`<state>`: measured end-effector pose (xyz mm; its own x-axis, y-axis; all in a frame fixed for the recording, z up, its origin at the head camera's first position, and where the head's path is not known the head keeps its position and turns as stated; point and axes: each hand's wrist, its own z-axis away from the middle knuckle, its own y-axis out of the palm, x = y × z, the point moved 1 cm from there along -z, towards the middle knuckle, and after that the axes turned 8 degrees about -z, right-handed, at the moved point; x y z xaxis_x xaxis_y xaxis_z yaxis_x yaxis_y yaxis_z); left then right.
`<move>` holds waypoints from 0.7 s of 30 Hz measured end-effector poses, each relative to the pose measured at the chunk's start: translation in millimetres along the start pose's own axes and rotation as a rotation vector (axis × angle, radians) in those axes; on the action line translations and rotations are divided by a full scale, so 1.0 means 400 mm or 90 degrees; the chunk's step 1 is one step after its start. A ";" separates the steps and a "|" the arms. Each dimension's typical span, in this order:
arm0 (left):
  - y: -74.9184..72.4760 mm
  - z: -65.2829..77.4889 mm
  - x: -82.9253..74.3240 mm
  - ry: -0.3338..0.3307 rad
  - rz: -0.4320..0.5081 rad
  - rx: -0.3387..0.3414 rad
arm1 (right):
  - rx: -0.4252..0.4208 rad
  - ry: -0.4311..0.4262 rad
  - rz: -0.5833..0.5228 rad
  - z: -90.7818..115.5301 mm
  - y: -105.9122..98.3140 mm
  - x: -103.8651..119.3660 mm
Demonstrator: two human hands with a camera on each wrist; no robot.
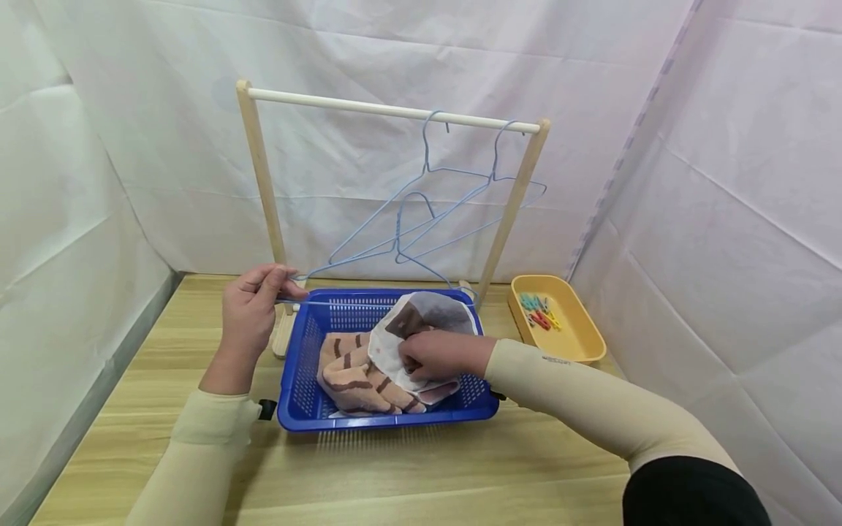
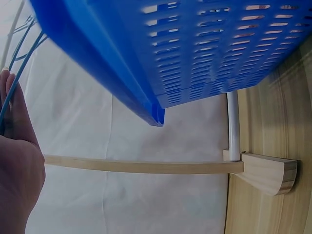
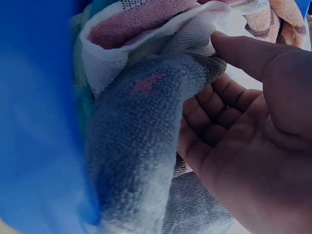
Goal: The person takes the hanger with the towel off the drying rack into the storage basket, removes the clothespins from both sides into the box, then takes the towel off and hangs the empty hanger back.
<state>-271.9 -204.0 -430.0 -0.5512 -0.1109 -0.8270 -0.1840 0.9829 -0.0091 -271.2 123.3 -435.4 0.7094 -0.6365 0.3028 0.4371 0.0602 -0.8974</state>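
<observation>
My left hand (image 1: 253, 299) pinches one corner of a blue wire clothes hanger (image 1: 397, 235), whose bottom bar stretches over the back of a blue plastic basket (image 1: 388, 420). In the left wrist view, the wire runs past the fingers (image 2: 17, 105). Inside the basket my right hand (image 1: 437, 354) pinches a white and grey towel (image 1: 454, 310) between thumb and fingers. A faint pink star shows on the towel's grey part in the right wrist view. Beside it lies an orange-tan towel (image 1: 351, 372) with brown stripes. Pink and teal cloth also shows in the right wrist view.
Behind the basket stands a wooden rack with a white rod (image 1: 342, 104). Two blue wire hangers (image 1: 426, 150) hang toward its right end. A yellow tray (image 1: 572, 332) with several colourful clothespins (image 1: 539, 314) is at the right. White cloth (image 1: 197, 146) surrounds the wooden table (image 1: 395, 489).
</observation>
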 end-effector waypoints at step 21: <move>-0.021 -0.013 -0.025 0.033 0.056 -0.024 | 0.011 0.004 0.035 -0.015 0.002 0.009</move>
<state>-269.0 -212.1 -418.9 -0.6072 -0.0333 -0.7939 -0.1633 0.9830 0.0837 -271.7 116.5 -437.1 0.7296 -0.6362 0.2506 0.4065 0.1088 -0.9072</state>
